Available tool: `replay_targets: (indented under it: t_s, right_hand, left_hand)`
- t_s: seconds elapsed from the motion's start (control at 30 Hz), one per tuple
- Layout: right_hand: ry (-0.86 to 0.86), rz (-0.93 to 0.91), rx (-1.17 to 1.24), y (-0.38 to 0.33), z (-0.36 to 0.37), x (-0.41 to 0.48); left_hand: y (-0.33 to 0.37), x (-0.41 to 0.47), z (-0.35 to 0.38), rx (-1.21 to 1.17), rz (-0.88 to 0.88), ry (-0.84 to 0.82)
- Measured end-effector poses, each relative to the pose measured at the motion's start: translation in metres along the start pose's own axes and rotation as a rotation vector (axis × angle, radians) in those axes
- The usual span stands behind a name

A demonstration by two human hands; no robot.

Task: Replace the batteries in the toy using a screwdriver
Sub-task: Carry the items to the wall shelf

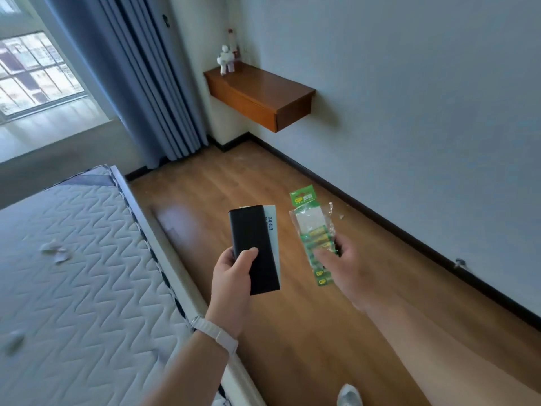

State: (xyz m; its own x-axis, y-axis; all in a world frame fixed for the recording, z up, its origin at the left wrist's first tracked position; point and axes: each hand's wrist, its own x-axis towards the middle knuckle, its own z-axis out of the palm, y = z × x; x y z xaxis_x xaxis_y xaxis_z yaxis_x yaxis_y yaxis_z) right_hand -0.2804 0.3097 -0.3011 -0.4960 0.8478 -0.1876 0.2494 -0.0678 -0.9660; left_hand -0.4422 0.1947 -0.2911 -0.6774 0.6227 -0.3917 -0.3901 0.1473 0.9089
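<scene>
Two full hands, left hand (231, 271) gripping a black case (251, 238), right hand (342, 265) clutching the battery pack (313, 227), should hold firm approaching the white toy (226, 60), upper centre.

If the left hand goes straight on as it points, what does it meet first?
Nothing close. Ahead of the left hand and its black case the way looks free above wooden floor; farther along stands the wall shelf, though depth is unclear.
</scene>
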Motion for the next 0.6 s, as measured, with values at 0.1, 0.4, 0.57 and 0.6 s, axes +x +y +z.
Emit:
replay_targets:
  t_s: [0.1,0.4,0.57,0.6]
  right_hand:
    - [-0.043,-0.009,-0.051,0.001,-0.048,0.03]
    - [-0.041,0.015,-0.045,0.007,-0.138,0.094]
    - [-0.051,0.016,-0.017,0.006,-0.153,0.114]
    - [-0.055,0.011,-0.016,0.004,-0.154,0.118]
  left_hand:
    - [0.0,0.014,0.056,0.002,0.002,0.041]
    - [-0.002,0.04,0.163,0.03,-0.006,0.036]
    - [0.004,0.058,0.184,0.033,-0.001,0.047]
    - [0.006,0.062,0.186,0.026,0.004,0.048]
